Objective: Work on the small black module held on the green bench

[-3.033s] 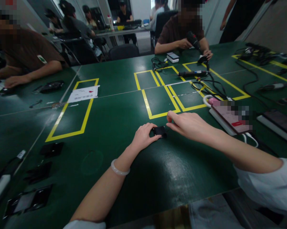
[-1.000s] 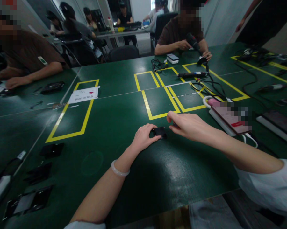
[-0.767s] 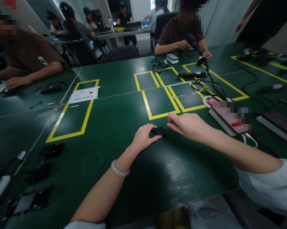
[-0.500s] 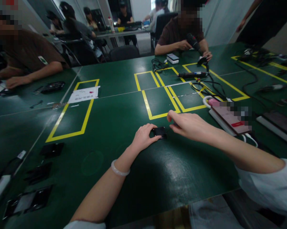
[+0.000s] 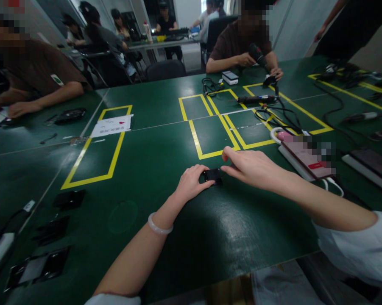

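The left hand is pinching a black part, seemingly steadying it on the tabletop; the right hand is curling beside it, grip indeterminable.

Around the left wrist sits a smooth, rounded bangle, milky white and slightly see-through, and both the left grip and the right grip are bare. Loose, plain sleeves in a pale blue-white cloth leave the forearms uncovered: the right sleeve, wide and creased, shows by the tabletop's near edge, the left sleeve only as a thin strip.
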Demonstrator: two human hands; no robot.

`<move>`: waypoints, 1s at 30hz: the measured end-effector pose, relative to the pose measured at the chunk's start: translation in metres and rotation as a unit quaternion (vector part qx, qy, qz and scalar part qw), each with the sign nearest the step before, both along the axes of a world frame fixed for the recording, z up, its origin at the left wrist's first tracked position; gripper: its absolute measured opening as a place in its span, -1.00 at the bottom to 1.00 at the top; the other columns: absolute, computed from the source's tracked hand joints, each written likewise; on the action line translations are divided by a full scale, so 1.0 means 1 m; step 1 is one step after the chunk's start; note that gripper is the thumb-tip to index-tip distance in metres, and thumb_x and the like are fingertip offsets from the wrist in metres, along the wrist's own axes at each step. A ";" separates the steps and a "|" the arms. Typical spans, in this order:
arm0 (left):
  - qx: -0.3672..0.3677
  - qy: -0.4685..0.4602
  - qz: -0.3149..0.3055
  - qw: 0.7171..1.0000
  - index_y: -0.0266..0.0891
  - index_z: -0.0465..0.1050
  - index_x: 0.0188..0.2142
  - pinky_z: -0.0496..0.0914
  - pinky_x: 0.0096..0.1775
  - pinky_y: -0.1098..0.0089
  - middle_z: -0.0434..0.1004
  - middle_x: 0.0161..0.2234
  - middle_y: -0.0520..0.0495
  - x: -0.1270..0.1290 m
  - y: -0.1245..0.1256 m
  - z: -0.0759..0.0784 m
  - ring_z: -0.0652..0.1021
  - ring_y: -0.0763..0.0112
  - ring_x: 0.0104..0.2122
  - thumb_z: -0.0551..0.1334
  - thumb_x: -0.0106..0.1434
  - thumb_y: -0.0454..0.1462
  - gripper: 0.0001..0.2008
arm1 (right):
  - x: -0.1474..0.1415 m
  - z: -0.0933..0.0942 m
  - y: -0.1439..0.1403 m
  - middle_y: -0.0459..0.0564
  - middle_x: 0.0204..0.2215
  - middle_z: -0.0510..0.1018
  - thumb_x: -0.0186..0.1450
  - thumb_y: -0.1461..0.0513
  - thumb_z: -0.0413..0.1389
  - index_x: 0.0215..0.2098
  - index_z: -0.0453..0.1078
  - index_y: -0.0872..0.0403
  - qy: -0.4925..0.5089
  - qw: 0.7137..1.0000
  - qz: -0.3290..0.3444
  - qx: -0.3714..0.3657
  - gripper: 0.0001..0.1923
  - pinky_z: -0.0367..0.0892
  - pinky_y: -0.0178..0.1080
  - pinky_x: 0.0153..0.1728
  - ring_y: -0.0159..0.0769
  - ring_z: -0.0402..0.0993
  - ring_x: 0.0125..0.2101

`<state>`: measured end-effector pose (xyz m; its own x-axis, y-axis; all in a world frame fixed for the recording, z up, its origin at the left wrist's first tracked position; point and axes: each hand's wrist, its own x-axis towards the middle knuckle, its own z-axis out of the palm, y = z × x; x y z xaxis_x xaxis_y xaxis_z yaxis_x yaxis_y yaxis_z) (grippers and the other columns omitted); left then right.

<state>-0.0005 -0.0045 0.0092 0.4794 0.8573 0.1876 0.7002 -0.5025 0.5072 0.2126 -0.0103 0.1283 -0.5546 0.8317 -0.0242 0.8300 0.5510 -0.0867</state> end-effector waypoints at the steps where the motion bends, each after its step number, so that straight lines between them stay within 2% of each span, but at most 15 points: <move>1: -0.002 0.002 0.000 1.000 -0.17 0.35 -0.12 0.34 -0.16 0.27 0.46 -0.20 -0.05 0.000 0.000 0.000 0.48 0.24 -0.17 0.22 0.22 -0.04 -0.67 | 0.000 0.000 0.000 0.01 -0.37 0.56 0.37 0.11 -0.11 -0.12 0.18 0.06 -0.010 1.000 -0.003 0.003 -0.78 -0.04 -0.30 -0.54 -0.24 0.47 -0.42; 5: -0.002 0.000 0.000 1.000 -0.17 0.35 -0.11 0.34 -0.15 0.28 0.46 -0.18 -0.05 0.000 0.000 -0.001 0.47 0.24 -0.16 0.22 0.23 -0.05 -0.67 | -0.001 0.000 0.001 0.00 -0.40 0.56 0.37 0.17 -0.13 -0.14 0.21 0.06 -0.038 0.999 -0.005 -0.003 -0.82 -0.08 -0.30 -0.56 -0.25 0.46 -0.46; 10: 0.004 -0.006 -0.001 1.000 -0.17 0.36 -0.12 0.34 -0.16 0.28 0.46 -0.19 -0.04 0.000 0.000 -0.001 0.47 0.26 -0.17 0.23 0.22 -0.04 -0.66 | 0.002 -0.001 0.000 -0.01 -0.34 0.55 0.33 0.22 -0.08 -0.10 0.18 0.07 -0.001 1.000 0.014 -0.006 -0.82 -0.02 -0.30 -0.54 -0.28 0.45 -0.43; 15: -0.002 -0.002 0.000 1.000 -0.17 0.36 -0.11 0.33 -0.14 0.27 0.47 -0.20 -0.06 0.001 0.000 0.000 0.47 0.24 -0.18 0.22 0.22 -0.04 -0.66 | 0.002 -0.002 -0.001 0.00 -0.37 0.55 0.36 0.12 -0.10 -0.12 0.18 0.07 -0.007 1.000 0.006 0.003 -0.78 -0.03 -0.30 -0.54 -0.24 0.47 -0.42; 19: -0.003 0.000 0.002 1.000 -0.17 0.35 -0.12 0.33 -0.15 0.26 0.46 -0.20 -0.06 0.002 0.001 0.000 0.47 0.23 -0.17 0.22 0.22 -0.02 -0.66 | 0.002 -0.002 -0.001 -0.01 -0.41 0.54 0.37 0.18 -0.15 -0.13 0.19 0.07 -0.033 0.999 0.002 -0.002 -0.81 -0.08 -0.30 -0.57 -0.25 0.46 -0.46; 23: -0.003 -0.001 0.000 1.000 -0.16 0.35 -0.12 0.33 -0.15 0.27 0.46 -0.19 -0.06 0.002 0.000 0.000 0.47 0.23 -0.16 0.21 0.23 -0.03 -0.67 | 0.003 -0.002 -0.001 -0.01 -0.36 0.54 0.32 0.21 -0.10 -0.12 0.17 0.06 -0.004 1.000 0.016 -0.006 -0.83 -0.05 -0.31 -0.55 -0.27 0.46 -0.42; 27: 0.000 0.000 -0.001 1.000 -0.17 0.35 -0.12 0.33 -0.16 0.27 0.46 -0.20 -0.05 0.002 0.000 0.000 0.47 0.24 -0.17 0.21 0.23 -0.04 -0.67 | 0.003 -0.002 -0.001 0.00 -0.35 0.55 0.34 0.14 -0.08 -0.13 0.18 0.05 0.005 1.000 0.008 -0.002 -0.81 -0.04 -0.30 -0.54 -0.25 0.47 -0.41; 30: 0.001 0.000 0.001 1.000 -0.17 0.35 -0.11 0.33 -0.16 0.27 0.46 -0.20 -0.05 0.002 0.000 0.000 0.47 0.24 -0.17 0.21 0.23 -0.03 -0.67 | 0.001 -0.001 -0.001 0.01 -0.38 0.56 0.37 0.13 -0.13 -0.14 0.19 0.06 -0.017 1.000 0.002 0.000 -0.79 -0.05 -0.30 -0.54 -0.25 0.47 -0.43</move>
